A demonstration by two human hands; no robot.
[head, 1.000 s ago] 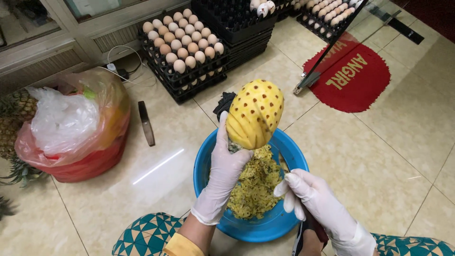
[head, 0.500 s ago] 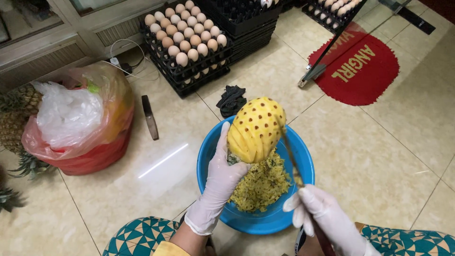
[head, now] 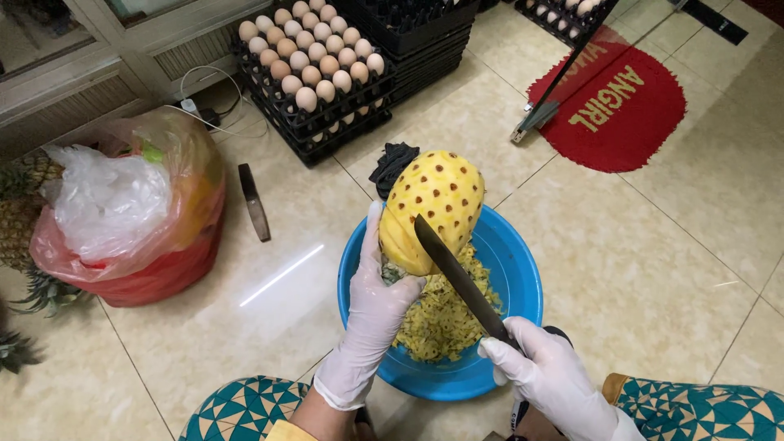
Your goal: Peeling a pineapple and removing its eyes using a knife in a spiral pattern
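My left hand [head: 371,306], in a white glove, grips the base of a peeled yellow pineapple [head: 433,208] dotted with brown eyes, holding it tilted above a blue plastic basin [head: 516,278]. My right hand [head: 551,376], also gloved, holds a long dark knife [head: 453,273] by the handle. The blade tip rests against the lower side of the pineapple. A heap of yellow peelings [head: 445,318] lies in the basin under the fruit.
Stacked black crates with trays of eggs [head: 314,61] stand behind. A red and clear plastic bag [head: 135,220] sits at left beside unpeeled pineapples [head: 20,220]. A second knife [head: 253,202] lies on the tiled floor. A red mat [head: 616,102] lies at right, a dark cloth [head: 394,163] behind the basin.
My right hand has brought the knife up from the side, and its blade now lies across the pineapple. The pineapple has tilted slightly and stays above the basin.
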